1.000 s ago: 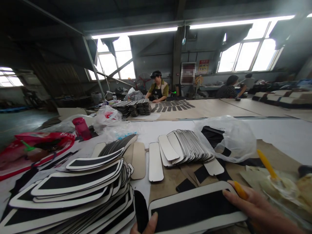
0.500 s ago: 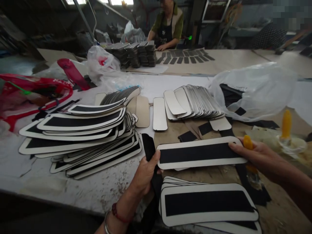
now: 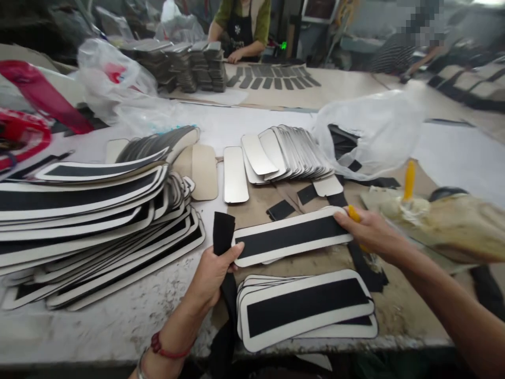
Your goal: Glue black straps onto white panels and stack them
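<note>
Here we are at the bench, and the left hand [image 3: 213, 277] is clenched around a black fabric strip [image 3: 223, 234], its top standing up above the fist and its tail running down over the bench's front edge [image 3: 118, 351]. Over on the right, the right hand [image 3: 371, 230] pinches a yellow-handled tool [image 3: 354, 213], with the fingertips [image 3: 342, 218] pressing on the far end of a black-and-cream panel [image 3: 290, 237]. That panel lies flat and slightly angled on brown kraft paper [image 3: 256, 221], its near end just beside the strip. Tight quarters below it: a small stack of matching panels [image 3: 303, 305] sits close, reaching almost to the bench's edge. To the left, a tall pile of panels [image 3: 90, 226] ends near the left wrist, leaving only a strip of bare, speckled bench in front of it. Beyond the working panel, black offcuts [image 3: 280, 210] lie just short of a fanned row of silver-faced panels [image 3: 284, 152], with a clear plastic bag [image 3: 366, 131] crowding in against that row's right end.
</note>
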### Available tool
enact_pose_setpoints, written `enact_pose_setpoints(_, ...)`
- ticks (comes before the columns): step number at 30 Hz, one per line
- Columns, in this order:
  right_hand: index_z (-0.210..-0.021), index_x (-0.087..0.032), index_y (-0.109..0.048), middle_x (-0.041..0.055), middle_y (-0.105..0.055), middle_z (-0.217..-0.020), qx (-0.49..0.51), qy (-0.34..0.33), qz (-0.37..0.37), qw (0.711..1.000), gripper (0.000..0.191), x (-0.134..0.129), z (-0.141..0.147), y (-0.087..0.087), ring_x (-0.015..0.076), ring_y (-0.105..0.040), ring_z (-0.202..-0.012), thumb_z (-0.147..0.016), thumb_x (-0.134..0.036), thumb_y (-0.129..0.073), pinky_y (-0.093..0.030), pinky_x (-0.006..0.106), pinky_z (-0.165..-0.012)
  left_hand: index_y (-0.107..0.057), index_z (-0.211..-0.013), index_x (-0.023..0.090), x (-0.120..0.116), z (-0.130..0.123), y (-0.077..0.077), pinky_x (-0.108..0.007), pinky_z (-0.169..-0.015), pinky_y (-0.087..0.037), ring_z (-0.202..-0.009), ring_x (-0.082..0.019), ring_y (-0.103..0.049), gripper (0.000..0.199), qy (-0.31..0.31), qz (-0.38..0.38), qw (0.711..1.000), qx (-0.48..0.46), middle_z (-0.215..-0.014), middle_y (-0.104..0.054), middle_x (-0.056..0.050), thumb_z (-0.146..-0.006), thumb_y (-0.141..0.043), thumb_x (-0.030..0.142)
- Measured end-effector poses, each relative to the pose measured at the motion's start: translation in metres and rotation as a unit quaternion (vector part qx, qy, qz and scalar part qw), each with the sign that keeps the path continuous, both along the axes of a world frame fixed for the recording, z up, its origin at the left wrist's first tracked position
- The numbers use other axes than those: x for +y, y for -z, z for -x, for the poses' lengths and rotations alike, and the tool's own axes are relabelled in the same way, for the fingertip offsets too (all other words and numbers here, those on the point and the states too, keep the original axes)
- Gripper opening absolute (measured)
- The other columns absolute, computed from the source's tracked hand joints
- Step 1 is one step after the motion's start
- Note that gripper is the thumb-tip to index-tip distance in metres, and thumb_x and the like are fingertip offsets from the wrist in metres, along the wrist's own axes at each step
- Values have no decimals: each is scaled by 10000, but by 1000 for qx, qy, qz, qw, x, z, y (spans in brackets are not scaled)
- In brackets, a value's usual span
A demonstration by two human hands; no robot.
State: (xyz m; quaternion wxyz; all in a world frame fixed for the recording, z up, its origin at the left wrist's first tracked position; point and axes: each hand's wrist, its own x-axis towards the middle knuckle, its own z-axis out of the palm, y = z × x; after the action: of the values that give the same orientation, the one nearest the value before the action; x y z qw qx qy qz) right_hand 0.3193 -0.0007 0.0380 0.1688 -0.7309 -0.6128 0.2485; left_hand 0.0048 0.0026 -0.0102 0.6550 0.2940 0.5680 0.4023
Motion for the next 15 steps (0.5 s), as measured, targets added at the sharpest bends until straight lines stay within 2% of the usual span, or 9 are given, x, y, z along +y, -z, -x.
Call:
enact_pose_setpoints(3, -869, -175, -578, 57, -616, -755, -164, -16, -64, 984, 314, -6, -4, 5, 212, -588, -730, -917, -397, -362, -454, 296, -656, -547, -676, 113, 2, -4, 9, -161, -407, -324, -441, -62, -412, 386, -9, 14, 999, 41, -535, -512, 30, -557, -796, 382)
enact_pose_setpoints(5, -1011, -143, -577, 111, -631, -876, -282, -27, -109, 953, 243, -15, -2, 6, 245, -593, -823, -904, -253, -388, -463, 321, -699, -552, -670, 111, 3, -6, 13, -165, -392, -320, -431, -68, -420, 411, -15, 21, 997, 69, -525, -524, 25, -528, -804, 403)
enact_pose_setpoints(7, -1131, -106, -546, 153, -630, -976, -349, -66, -134, 925, 306, -26, 10, 7, 259, -589, -896, -862, -116, -398, -476, 336, -738, -553, -662, 113, 3, -7, 15, -172, -388, -330, -428, -77, -432, 429, -17, 26, 996, 84, -521, -530, 22, -504, -811, 418)
enact_pose_setpoints(10, -1215, -67, -508, 173, -597, -1147, -328, -208, -146, 910, 406, -34, 44, 8, 248, -561, -1034, -829, -24, -390, -471, 345, -852, -537, -639, 123, 3, -7, 16, -172, -378, -329, -418, -79, -429, 443, -22, 33, 995, 90, -490, -509, 33, -484, -819, 428)
enact_pose_setpoints(12, -1225, -46, -505, 180, -546, -1240, -291, -316, -144, 891, 390, -30, 69, 12, 249, -509, -1137, -852, -47, -393, -437, 372, -930, -536, -636, 124, 3, -8, 16, -171, -375, -333, -416, -78, -425, 446, -27, 39, 994, 94, -484, -503, 36, -475, -824, 423)
enact_pose_setpoints(15, -1250, -28, -486, 189, -486, -1306, -249, -424, -111, 864, 370, -18, 96, 22, 257, -439, -1218, -904, -120, -395, -384, 409, -996, -558, -665, 117, 4, -9, 17, -173, -381, -353, -424, -79, -433, 442, -25, 44, 994, 92, -515, -531, 25, -475, -823, 416)
